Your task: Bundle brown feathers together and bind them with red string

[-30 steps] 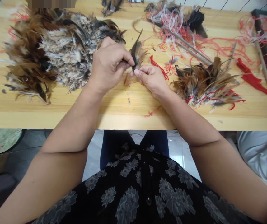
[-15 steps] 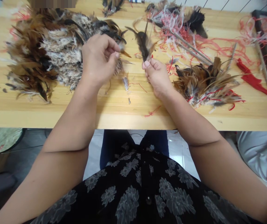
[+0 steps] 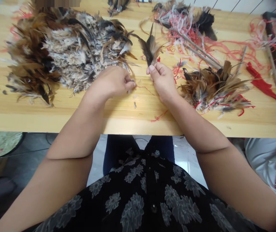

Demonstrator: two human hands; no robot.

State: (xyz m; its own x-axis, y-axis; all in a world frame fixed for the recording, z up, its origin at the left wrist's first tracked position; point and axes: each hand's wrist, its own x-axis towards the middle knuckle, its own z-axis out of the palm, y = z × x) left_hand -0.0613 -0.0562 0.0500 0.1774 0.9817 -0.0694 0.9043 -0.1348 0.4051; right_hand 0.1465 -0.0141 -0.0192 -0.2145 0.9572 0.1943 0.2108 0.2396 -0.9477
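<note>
- The right hand [image 3: 163, 79] pinches a small feather bunch [image 3: 150, 53] by its base, thumb pressed to curled fingers; the tips fan out at its 11 o'clock. A loosened pinch would probably let single feathers slide out.
- The left hand [image 3: 118, 80] sits low over the table [image 3: 80, 119], fingers curled in and thumb near them; I cannot tell whether they grip anything. A tiny feather there might drop unnoticed.
- A thin red thread [image 3: 147, 89] lies at the left hand's 3 o'clock and could snag on passing fingers.
- The big feather pile [image 3: 72, 54], at the left hand's 10 o'clock, is close enough for the wrist to brush plumes loose.
- At the right hand's 3 o'clock, a feather heap [image 3: 207, 87] lies beside the forearm; an outward elbow swing could scatter it.
</note>
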